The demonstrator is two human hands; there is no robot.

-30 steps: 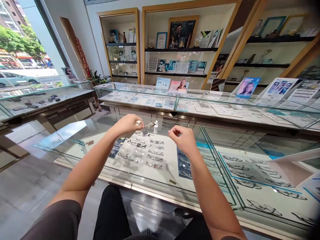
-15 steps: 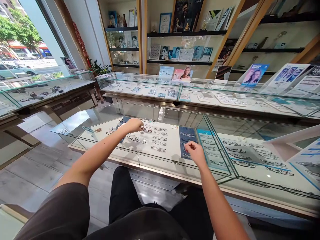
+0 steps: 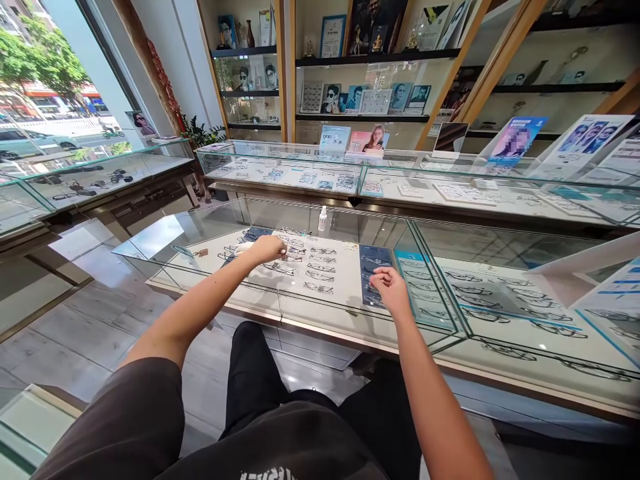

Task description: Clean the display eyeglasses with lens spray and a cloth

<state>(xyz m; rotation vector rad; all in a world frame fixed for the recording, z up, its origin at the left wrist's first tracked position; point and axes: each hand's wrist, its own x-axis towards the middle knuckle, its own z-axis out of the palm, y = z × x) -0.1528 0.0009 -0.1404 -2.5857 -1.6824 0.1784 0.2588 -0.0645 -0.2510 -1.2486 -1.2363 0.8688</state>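
Observation:
My left hand [image 3: 269, 249] is closed low over the glass top of the display case [image 3: 350, 227]. A white cloth-like wad [image 3: 243, 247] shows at the back edge of this hand, partly hidden by it. Over the dark blue panel of the case, my right hand [image 3: 392, 291] has its fingertips drawn together; anything between them is too small to make out. Beneath the glass lie rows of eyeglasses [image 3: 321, 275]. A small white spray bottle [image 3: 323, 219] stands upright toward the far side of the glass, beyond both hands.
Another glass case [image 3: 280, 170] runs along the back, with upright picture cards [image 3: 367, 143] on it. At right, a white folded stand [image 3: 595, 280] rests over the glass. A further case [image 3: 95, 183] is at left by the window. My legs are against the near side.
The view has shifted slightly. My left hand stays closed in nearly the same place over the glass. My right hand has moved up a little, its fingers now straighter.

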